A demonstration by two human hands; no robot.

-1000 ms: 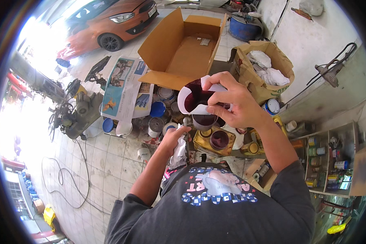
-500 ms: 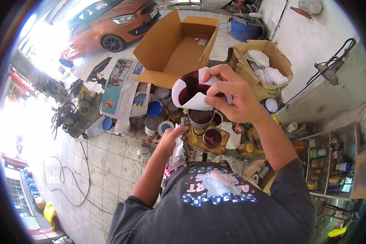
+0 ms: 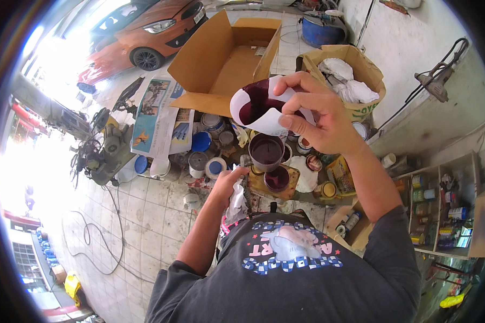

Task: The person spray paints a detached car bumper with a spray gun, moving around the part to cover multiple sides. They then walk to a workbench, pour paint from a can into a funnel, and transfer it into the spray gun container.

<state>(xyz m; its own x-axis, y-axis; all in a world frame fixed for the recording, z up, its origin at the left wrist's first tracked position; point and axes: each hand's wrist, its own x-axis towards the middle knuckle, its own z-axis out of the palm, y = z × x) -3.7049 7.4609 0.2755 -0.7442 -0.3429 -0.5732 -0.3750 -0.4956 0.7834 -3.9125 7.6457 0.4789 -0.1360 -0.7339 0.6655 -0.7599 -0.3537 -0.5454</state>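
My right hand point(image 3: 320, 116) pinches the rim of a white paper paint strainer point(image 3: 261, 126) between thumb and fingers. Dark red paint coats its inside. Just below the strainer is a cup point(image 3: 267, 153) holding dark red liquid. My left hand point(image 3: 229, 185) is closed on a crumpled white tissue point(image 3: 236, 207), its thumb pointing toward that cup. Whether those fingers also grip something under the cup is hidden. A second cup point(image 3: 276, 178) with dark red paint stands nearer me on a stained yellowish board point(image 3: 258, 189).
Paint cans point(image 3: 196, 161) and lids crowd the bench beside a newspaper point(image 3: 153, 118). Behind stand an open cardboard box point(image 3: 226, 70) and a paper bag point(image 3: 369, 107) of crumpled white material. A shelf point(image 3: 436, 215) of cans is at right, an orange car point(image 3: 145, 32) far left.
The strainer has tilted and risen a little from the cup below, so more of that cup's dark red surface shows. My left hand stays nearly still. The surroundings have shifted slightly left in view.
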